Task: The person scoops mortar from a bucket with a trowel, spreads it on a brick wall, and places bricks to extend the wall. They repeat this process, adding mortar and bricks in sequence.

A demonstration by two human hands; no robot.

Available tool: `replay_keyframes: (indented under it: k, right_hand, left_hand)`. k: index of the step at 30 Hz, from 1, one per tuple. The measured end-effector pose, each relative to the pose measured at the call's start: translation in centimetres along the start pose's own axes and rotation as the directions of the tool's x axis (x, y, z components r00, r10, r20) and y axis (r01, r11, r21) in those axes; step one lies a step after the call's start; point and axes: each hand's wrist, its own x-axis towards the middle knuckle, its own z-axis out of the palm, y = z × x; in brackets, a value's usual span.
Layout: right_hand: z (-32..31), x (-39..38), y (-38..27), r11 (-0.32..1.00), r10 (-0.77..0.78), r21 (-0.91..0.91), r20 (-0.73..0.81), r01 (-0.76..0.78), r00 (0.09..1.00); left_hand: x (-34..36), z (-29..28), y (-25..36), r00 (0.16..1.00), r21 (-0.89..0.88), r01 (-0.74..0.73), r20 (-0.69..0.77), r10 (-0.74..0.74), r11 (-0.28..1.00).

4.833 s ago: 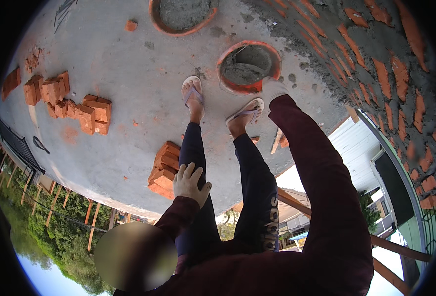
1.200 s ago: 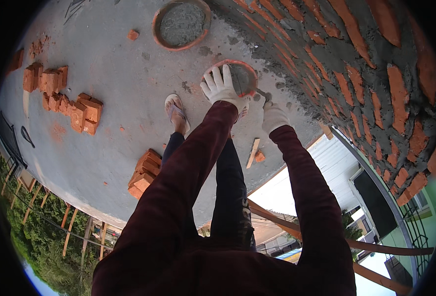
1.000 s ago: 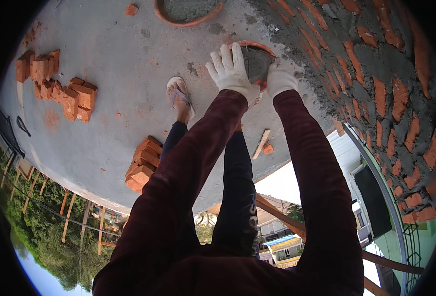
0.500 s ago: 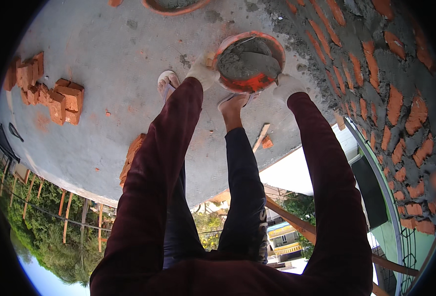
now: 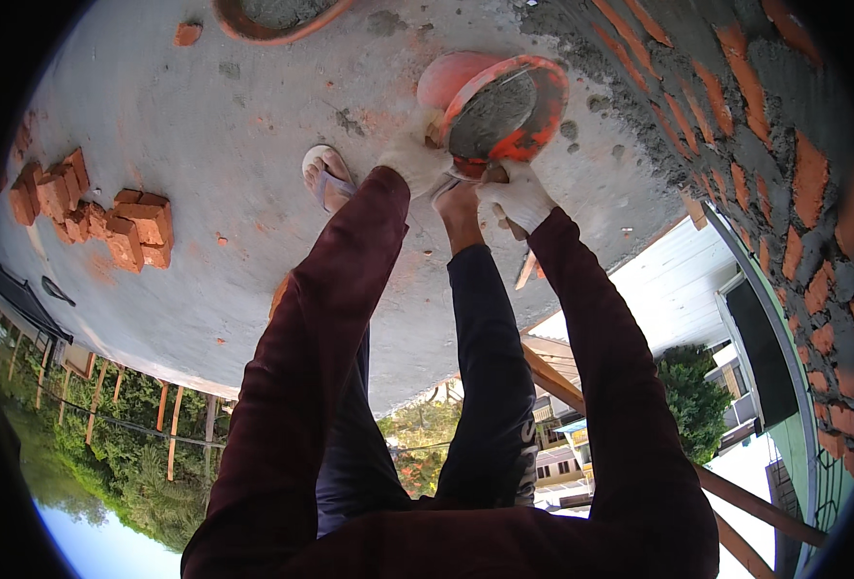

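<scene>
An orange basin [image 5: 546, 114] with grey mortar [image 5: 492, 118] in it is tipped on its side in front of my feet, its opening turned to the right. My left hand [image 5: 413, 156], in a pale glove, is closed on the basin's near left side; its fingertips are partly hidden. Just below the near rim my gloved right hand [image 5: 520, 196] has its fingers curled together. What sits in that grip is mostly covered by the glove. The trowel blade seen in the mortar before does not show clearly now.
A second basin [image 5: 287, 35] with mortar stands at the far edge. Red bricks [image 5: 142, 228] are heaped on the left of the concrete floor [image 5: 253, 174]. A rough brick wall [image 5: 736, 106] rises on the right. My sandalled foot [image 5: 329, 178] stands near the basin.
The basin has gone from upright to tilted, showing its outer left side. My right hand has moved left from the right rim to the near rim. The trowel blade no longer lies visible in the mortar.
</scene>
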Motion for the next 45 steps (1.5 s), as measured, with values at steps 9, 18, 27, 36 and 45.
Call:
replay_keyframes:
  k: [9,18,27,36,45]
  right_hand:
    - [-2.7,-1.2,2.9,0.991,-0.106,-0.071,0.048,0.109,0.993]
    - [-4.4,-22.3,-4.7,0.925,-0.274,-0.245,0.101,0.291,0.956]
    - [-9.3,-65.0,-15.2,0.908,-0.344,-0.250,0.014,0.337,0.939]
    - [-19.9,-79.1,-22.3,0.717,-0.649,-0.567,-0.330,0.406,0.685]
    - [-18.8,-69.2,-21.3,0.263,-0.929,-0.921,-0.322,-0.286,0.183]
  left_hand:
    - [1.9,-5.7,-5.7,0.997,-0.343,-0.021,0.069,0.047,0.939]
    - [-10.4,-16.5,-9.4,1.000,-0.116,0.025,0.006,-0.024,0.993]
    - [-30.4,-21.0,2.4,0.949,0.523,0.256,0.021,-0.313,0.813]
    - [-36.1,-19.4,12.7,0.983,0.084,0.163,-0.101,-0.155,0.983]
    - [-41.4,-16.6,13.5,0.965,-0.015,0.203,-0.169,-0.202,0.979]
